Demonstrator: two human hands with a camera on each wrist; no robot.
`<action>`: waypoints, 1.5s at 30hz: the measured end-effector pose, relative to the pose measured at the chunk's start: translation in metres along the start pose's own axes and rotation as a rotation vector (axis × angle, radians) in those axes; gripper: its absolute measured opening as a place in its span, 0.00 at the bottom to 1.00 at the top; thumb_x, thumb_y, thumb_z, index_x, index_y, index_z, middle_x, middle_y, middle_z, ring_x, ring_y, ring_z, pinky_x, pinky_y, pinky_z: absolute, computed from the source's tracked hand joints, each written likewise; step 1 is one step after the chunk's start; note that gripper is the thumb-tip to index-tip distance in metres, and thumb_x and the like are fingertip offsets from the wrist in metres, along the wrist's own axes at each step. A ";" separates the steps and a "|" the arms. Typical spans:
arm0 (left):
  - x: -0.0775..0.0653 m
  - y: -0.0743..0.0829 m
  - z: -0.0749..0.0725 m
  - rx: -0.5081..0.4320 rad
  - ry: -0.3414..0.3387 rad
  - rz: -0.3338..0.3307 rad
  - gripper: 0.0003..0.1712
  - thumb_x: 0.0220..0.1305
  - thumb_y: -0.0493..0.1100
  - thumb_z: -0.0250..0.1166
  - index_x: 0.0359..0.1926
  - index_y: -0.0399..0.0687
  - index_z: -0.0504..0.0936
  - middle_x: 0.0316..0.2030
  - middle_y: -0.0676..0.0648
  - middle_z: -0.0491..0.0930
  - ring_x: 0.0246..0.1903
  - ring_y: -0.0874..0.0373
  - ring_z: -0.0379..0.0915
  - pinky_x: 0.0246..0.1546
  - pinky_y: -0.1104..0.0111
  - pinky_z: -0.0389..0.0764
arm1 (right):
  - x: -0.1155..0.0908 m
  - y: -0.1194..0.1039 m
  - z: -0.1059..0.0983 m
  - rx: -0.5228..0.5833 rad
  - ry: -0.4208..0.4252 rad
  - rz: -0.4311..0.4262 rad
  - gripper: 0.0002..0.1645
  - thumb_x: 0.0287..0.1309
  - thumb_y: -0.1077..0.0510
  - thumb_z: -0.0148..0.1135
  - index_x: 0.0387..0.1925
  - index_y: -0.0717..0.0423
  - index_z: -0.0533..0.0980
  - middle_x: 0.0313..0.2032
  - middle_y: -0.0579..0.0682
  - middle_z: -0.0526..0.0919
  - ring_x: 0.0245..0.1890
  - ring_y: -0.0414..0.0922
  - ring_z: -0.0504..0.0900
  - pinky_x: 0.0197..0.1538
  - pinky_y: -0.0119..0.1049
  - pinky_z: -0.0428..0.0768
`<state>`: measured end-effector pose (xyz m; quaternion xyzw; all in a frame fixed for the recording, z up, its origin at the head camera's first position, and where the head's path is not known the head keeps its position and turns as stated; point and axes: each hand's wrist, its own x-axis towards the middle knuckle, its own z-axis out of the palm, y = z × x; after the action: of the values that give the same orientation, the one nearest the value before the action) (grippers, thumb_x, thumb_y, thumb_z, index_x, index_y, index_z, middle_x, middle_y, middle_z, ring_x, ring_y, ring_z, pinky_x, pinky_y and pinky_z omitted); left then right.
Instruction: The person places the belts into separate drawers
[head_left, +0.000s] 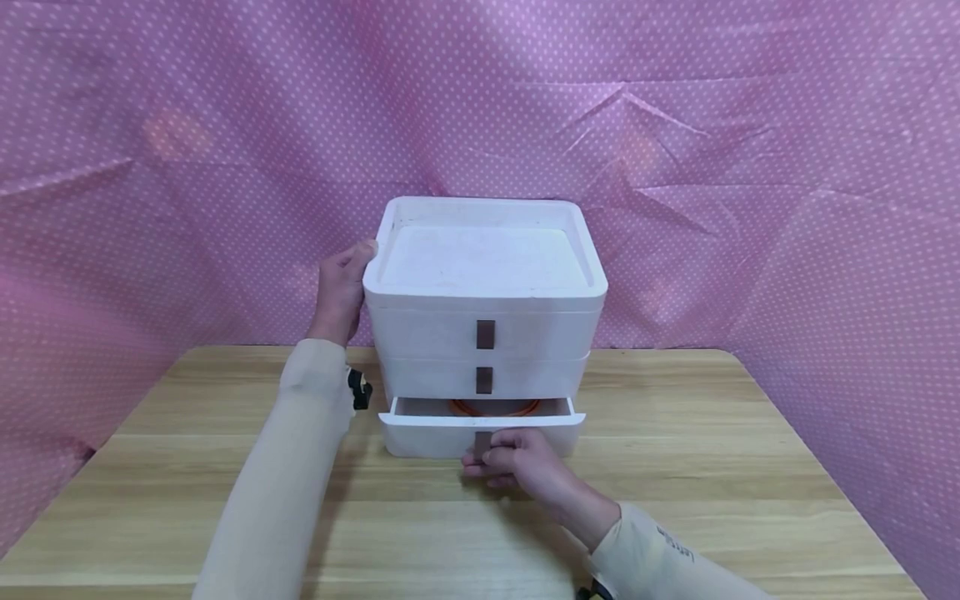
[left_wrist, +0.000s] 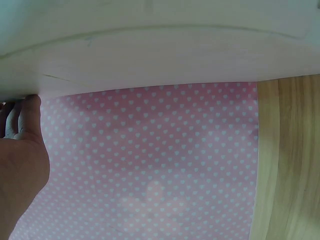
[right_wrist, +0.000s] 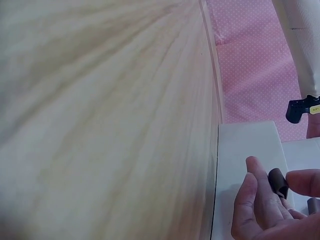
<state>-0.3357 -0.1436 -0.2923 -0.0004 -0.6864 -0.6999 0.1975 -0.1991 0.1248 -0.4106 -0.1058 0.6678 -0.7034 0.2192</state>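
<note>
A white drawer cabinet [head_left: 480,333] with a shallow tray-like top stands on the table. Its bottom drawer [head_left: 427,437] is pulled partly out, and an orange-brown ring-like thing [head_left: 517,410] shows inside, mostly hidden by the drawer front. My right hand [head_left: 525,467] pinches that drawer's brown pull tab [right_wrist: 278,183] between thumb and fingers. High on the cabinet's left side, my left hand [head_left: 341,287] presses against the wall near the top rim; in the left wrist view its fingers [left_wrist: 30,117] touch the white side.
Two upper drawers are closed, with brown tabs [head_left: 485,334] on their fronts. The wooden table [head_left: 675,467] extends around the cabinet. Pink dotted cloth [head_left: 480,100] hangs behind and at both sides.
</note>
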 end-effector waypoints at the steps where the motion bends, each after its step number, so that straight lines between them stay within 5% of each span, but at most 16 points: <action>1: 0.000 0.001 0.000 0.006 -0.005 0.000 0.21 0.68 0.58 0.60 0.41 0.46 0.86 0.54 0.47 0.81 0.52 0.55 0.76 0.46 0.68 0.81 | 0.000 0.000 0.000 0.000 0.001 -0.003 0.14 0.63 0.68 0.53 0.22 0.55 0.66 0.45 0.64 0.84 0.48 0.57 0.83 0.48 0.48 0.83; 5: 0.001 0.005 -0.001 0.024 -0.020 0.004 0.24 0.68 0.58 0.59 0.44 0.42 0.85 0.62 0.51 0.75 0.61 0.56 0.70 0.53 0.65 0.79 | 0.002 -0.001 0.001 0.010 0.009 -0.009 0.13 0.62 0.69 0.53 0.23 0.56 0.66 0.45 0.65 0.84 0.47 0.57 0.84 0.48 0.49 0.83; 11: 0.000 0.004 -0.002 0.019 -0.003 -0.010 0.21 0.68 0.58 0.60 0.29 0.48 0.84 0.47 0.46 0.83 0.47 0.55 0.77 0.43 0.69 0.82 | 0.002 -0.002 0.002 0.009 0.012 -0.007 0.13 0.63 0.69 0.54 0.24 0.56 0.67 0.45 0.65 0.84 0.47 0.57 0.84 0.50 0.49 0.83; 14: -0.001 0.005 -0.001 0.004 -0.002 -0.002 0.20 0.68 0.56 0.62 0.25 0.47 0.83 0.51 0.47 0.82 0.51 0.55 0.76 0.44 0.69 0.82 | 0.002 -0.001 0.002 0.009 0.011 -0.008 0.14 0.63 0.69 0.53 0.23 0.56 0.66 0.45 0.65 0.84 0.47 0.57 0.84 0.50 0.49 0.83; 22: -0.002 0.007 -0.002 0.013 -0.015 0.005 0.22 0.69 0.54 0.61 0.54 0.44 0.82 0.64 0.52 0.72 0.64 0.55 0.67 0.56 0.66 0.77 | 0.004 0.000 0.003 0.002 0.016 -0.009 0.14 0.65 0.67 0.54 0.23 0.55 0.66 0.46 0.64 0.84 0.48 0.56 0.84 0.50 0.49 0.82; 45: 0.000 0.007 0.002 0.006 -0.018 0.026 0.22 0.70 0.51 0.60 0.60 0.46 0.78 0.66 0.50 0.70 0.65 0.55 0.66 0.58 0.67 0.75 | 0.004 -0.003 0.002 0.044 0.028 -0.020 0.12 0.66 0.69 0.51 0.25 0.58 0.68 0.51 0.69 0.80 0.53 0.59 0.80 0.52 0.49 0.81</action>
<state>-0.3345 -0.1414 -0.2851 -0.0150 -0.6901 -0.6953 0.2004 -0.2023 0.1209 -0.4083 -0.0979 0.6542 -0.7213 0.2051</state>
